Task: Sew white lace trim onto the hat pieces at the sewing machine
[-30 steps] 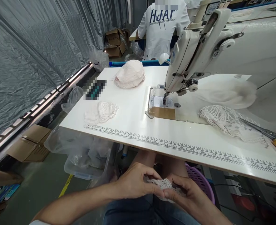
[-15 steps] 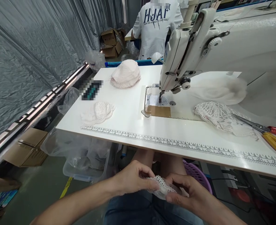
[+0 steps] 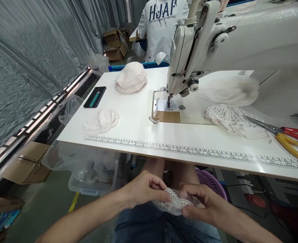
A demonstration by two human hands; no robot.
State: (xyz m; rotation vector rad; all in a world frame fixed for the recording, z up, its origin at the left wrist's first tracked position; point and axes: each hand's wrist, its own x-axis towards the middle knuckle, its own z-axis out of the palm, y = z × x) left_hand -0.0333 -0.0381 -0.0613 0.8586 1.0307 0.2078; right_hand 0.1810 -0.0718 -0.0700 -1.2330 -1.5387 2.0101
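Observation:
Over my lap, a small white lace piece with sheer fabric is stretched between both hands. My left hand pinches its left end between thumb and fingers. At the other end, my right hand is closed on the sheer edge, thumb below. Above them on the white table is a sewing machine, its needle and presser foot standing over the metal plate. Another lace piece lies on the left of the table, and more white lace rests on the right.
A stack of pale fabric cups and a phone lie at the table's left. Scissors with red and yellow handles lie at the right. Below are a clear plastic bin and a purple basket. A person sits beyond.
My view has shifted slightly, so the table and machine appear a little higher and further left. Both hands still hold the lace piece, with more sheer fabric showing near my right hand.

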